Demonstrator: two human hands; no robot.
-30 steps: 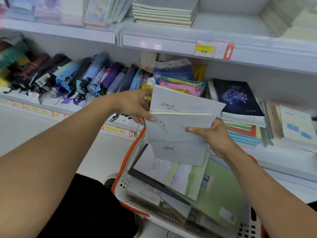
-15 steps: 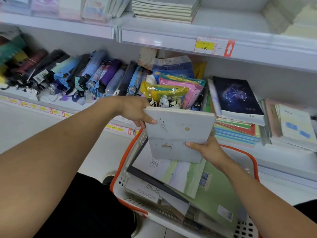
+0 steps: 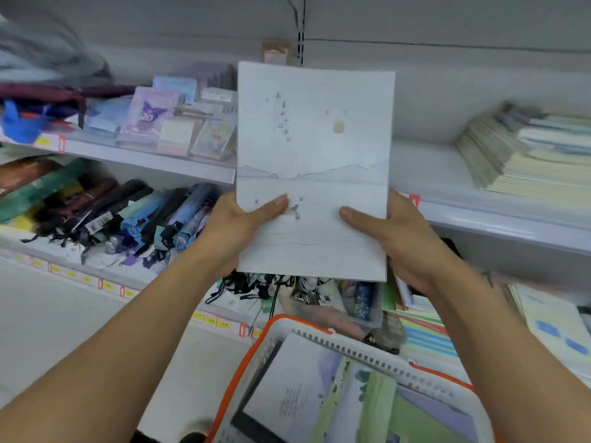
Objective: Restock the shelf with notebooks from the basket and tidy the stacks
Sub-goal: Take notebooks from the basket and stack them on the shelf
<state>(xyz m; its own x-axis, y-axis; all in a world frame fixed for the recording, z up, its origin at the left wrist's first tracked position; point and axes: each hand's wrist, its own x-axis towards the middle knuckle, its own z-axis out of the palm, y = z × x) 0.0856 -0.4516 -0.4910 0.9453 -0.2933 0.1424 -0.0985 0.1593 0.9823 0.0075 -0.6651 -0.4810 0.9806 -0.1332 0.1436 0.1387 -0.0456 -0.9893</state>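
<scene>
Both hands grip one pale notebook (image 3: 315,167) by its lower part and hold it upright in front of the shelf (image 3: 479,215). The left hand (image 3: 235,230) takes the lower left edge, thumb laid across the cover and the other fingers hidden behind it. The right hand (image 3: 401,239) takes the lower right edge the same way, its thumb pointing inward across the cover. The notebook's front faces the camera: faint mountain lines, a small round sun and a column of handwriting near the top. Its upper half rises above both hands, in front of the shelf's back wall.

Below the hands, an orange-rimmed white basket (image 3: 275,324) holds more notebooks (image 3: 319,398) lying flat and overlapping, with green and grey-blue covers. To the right, on the upper shelf, a slanting stack of notebooks (image 3: 524,158) rests near the edge, well apart from the held one. To the left, small illustrated pads (image 3: 179,123) stand in a row, and on the level beneath them folded umbrellas (image 3: 128,219) lie packed side by side
</scene>
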